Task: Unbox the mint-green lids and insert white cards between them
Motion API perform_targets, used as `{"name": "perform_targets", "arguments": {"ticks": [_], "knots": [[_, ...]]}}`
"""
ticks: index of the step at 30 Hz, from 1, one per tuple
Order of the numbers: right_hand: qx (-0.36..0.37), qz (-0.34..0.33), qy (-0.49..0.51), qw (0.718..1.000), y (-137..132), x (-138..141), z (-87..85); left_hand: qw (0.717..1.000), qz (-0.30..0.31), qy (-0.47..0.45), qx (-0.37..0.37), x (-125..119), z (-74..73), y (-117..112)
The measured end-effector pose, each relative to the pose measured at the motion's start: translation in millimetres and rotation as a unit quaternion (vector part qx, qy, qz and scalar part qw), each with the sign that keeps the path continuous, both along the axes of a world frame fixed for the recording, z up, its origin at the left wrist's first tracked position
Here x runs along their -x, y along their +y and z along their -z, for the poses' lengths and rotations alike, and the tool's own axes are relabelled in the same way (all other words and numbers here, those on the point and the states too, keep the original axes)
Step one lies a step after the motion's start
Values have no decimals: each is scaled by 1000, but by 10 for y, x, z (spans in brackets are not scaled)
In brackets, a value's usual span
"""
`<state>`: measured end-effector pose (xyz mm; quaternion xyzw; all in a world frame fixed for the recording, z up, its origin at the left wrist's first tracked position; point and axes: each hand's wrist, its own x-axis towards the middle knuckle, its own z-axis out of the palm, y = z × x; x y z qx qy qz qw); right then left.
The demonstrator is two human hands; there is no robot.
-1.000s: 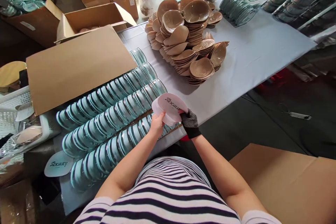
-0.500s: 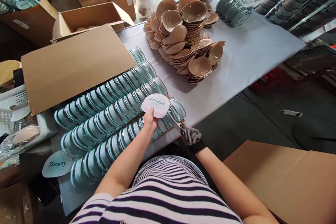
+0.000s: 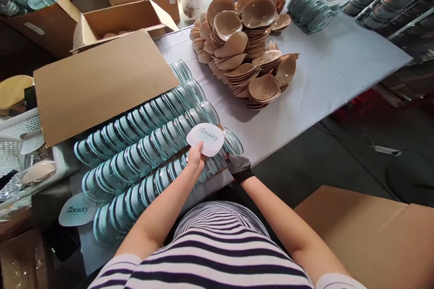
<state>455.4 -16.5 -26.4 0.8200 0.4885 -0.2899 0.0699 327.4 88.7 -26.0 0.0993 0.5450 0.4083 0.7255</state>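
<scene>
My left hand (image 3: 195, 158) is closed on a small stack of white rounded cards (image 3: 205, 139) printed "beauty", held just above the near rows of clear plastic shells (image 3: 149, 144). My right hand (image 3: 237, 165), in a dark dotted glove, rests at the right end of the nearest row, fingers curled around the end shell (image 3: 233, 141). The shells stand on edge in three long rows on the light tablecloth (image 3: 325, 72).
A heap of beige cups (image 3: 247, 54) lies mid-table. Another person's hand (image 3: 280, 2) reaches in at the far end near more clear shells (image 3: 307, 11). Cardboard boxes (image 3: 98, 76) stand left, another (image 3: 369, 235) at lower right. A loose card (image 3: 77, 210) lies at the near left.
The cards were held in both hands a second ago; now only my left hand has them, lowered over the rows. My right hand dropped, then came up to the end shell.
</scene>
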Motion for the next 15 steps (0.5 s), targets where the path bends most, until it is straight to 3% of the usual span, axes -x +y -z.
{"name": "perform_targets", "arguments": {"ticks": [7, 10, 13, 15], "knots": [[-1, 69, 135, 988, -45, 6, 172, 1000, 2, -2, 1, 6, -7, -20], [-6, 91, 238, 967, -106, -8, 213, 1000, -4, -1, -6, -11, 8, -43], [7, 101, 335, 937, -93, -66, 175, 1000, -3, 14, -23, -35, 12, -65], [5, 112, 325, 939, -14, -148, 97, 999, 0, 15, -33, -50, 4, -77]]}}
